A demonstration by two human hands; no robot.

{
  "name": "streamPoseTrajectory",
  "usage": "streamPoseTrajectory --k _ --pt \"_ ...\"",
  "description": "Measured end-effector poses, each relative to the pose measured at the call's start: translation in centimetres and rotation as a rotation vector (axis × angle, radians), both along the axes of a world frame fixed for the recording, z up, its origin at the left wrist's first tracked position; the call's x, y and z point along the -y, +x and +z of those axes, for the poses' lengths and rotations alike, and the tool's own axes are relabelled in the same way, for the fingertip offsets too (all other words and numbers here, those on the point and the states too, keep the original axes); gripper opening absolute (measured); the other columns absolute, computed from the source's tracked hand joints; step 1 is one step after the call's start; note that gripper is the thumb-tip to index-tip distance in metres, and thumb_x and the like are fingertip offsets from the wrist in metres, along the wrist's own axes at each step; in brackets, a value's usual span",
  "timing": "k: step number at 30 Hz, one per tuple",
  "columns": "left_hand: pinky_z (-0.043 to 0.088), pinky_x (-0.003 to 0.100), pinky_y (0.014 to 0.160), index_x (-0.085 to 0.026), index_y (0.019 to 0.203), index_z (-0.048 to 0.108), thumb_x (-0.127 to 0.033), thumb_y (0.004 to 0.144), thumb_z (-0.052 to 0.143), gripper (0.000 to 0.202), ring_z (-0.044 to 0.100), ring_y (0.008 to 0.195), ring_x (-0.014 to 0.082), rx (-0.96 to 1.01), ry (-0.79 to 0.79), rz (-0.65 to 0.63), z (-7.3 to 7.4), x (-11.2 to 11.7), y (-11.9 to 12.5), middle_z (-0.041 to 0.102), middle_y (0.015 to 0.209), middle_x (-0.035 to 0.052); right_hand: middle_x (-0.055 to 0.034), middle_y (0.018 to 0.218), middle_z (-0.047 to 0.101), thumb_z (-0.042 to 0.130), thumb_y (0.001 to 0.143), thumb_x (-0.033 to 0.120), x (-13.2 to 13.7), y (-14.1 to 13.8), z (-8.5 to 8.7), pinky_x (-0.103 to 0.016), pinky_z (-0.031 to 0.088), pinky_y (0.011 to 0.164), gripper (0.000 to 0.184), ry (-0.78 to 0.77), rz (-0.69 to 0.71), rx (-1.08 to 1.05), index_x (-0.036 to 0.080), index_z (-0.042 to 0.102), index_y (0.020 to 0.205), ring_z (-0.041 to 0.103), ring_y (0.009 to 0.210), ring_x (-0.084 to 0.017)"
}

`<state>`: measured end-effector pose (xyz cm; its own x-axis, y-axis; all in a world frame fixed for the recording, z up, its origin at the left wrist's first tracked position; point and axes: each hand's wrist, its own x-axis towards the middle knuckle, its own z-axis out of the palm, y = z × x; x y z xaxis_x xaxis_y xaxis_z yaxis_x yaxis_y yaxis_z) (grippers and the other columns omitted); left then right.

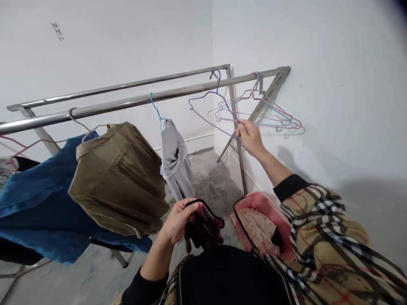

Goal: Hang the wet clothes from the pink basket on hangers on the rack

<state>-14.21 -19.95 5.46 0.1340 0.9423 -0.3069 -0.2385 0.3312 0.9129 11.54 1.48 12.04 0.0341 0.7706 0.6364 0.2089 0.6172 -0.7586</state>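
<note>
My right hand (250, 136) is closed on one end of a purple clothes hanger (203, 95). The hook of that hanger stands beside the metal rail, and I cannot tell whether it touches it. Low in front of me, my left hand (179, 220) pinches the dark edge of a black garment with red and pink parts (206, 224), which hangs down from the fingers. Just beyond the left hand, a grey garment (174, 156) hangs from a teal hanger (155, 108) on the rail.
The metal drying rack (127, 103) runs across the view to the white wall. An olive shirt (117, 182) and a blue garment (41, 203) hang at left. Pink and teal hangers (254, 91) hang at the right end. A pink basket (260, 201) with clothes stands on the floor.
</note>
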Motion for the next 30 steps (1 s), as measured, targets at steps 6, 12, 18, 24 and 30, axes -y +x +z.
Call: streamPoseTrajectory --k 6,12,18,24,30 --pt "0.045 0.02 0.063 -0.013 0.079 0.073 -0.039 0.069 0.081 0.029 0.061 0.064 0.0109 0.004 0.0 -0.005 -0.4 -0.6 0.3 0.07 0.072 0.0035 0.0047 0.064 0.049 0.05 0.092 0.046 10.5 -2.7 -10.5 -0.025 0.038 0.05 0.032 -0.137 -0.129 -0.179 0.021 0.056 0.112 0.044 0.051 -0.011" --pt "0.047 0.022 0.063 -0.013 0.079 0.075 -0.036 0.066 0.083 0.028 0.061 0.063 0.0117 0.015 0.007 -0.045 -0.7 -1.8 1.4 0.07 0.07 0.0027 0.0069 0.06 0.043 0.066 0.081 0.044 15.2 -5.3 -13.9 -0.023 0.033 0.048 0.027 -0.562 0.301 -0.111 0.022 0.06 0.094 0.035 0.049 -0.008" --pt "0.047 0.028 0.063 -0.015 0.088 0.074 -0.04 0.076 0.073 0.028 0.063 0.062 0.0168 -0.089 0.07 -0.22 -2.0 -2.3 2.1 0.07 0.071 0.0042 0.0001 0.084 0.066 0.075 0.072 0.038 16.3 -5.4 -13.9 -0.023 0.042 0.054 0.031 -0.626 0.539 -0.022 0.02 0.064 0.094 0.047 0.055 -0.008" --pt "0.044 0.029 0.076 -0.021 0.09 0.074 -0.015 0.077 0.062 0.019 0.063 0.082 0.0207 -0.876 0.544 -0.093 -3.8 -2.9 2.1 0.071 0.086 0.0045 -0.0005 0.076 0.067 0.065 0.08 0.027 16.9 -4.8 -12.7 -0.028 0.048 0.072 0.006 -0.507 0.32 0.034 0.02 0.064 0.081 0.061 0.072 -0.015" --pt "0.043 0.032 0.076 -0.021 0.087 0.072 -0.012 0.072 0.061 0.021 0.057 0.095 0.0251 -1.207 0.628 0.12 -5.5 -2.7 2.0 0.064 0.097 0.009 -0.0013 0.077 0.069 0.062 0.081 0.026 17.2 -4.9 -12.2 -0.028 0.049 0.071 0.006 -0.509 0.282 0.055 0.02 0.064 0.082 0.063 0.072 -0.015"
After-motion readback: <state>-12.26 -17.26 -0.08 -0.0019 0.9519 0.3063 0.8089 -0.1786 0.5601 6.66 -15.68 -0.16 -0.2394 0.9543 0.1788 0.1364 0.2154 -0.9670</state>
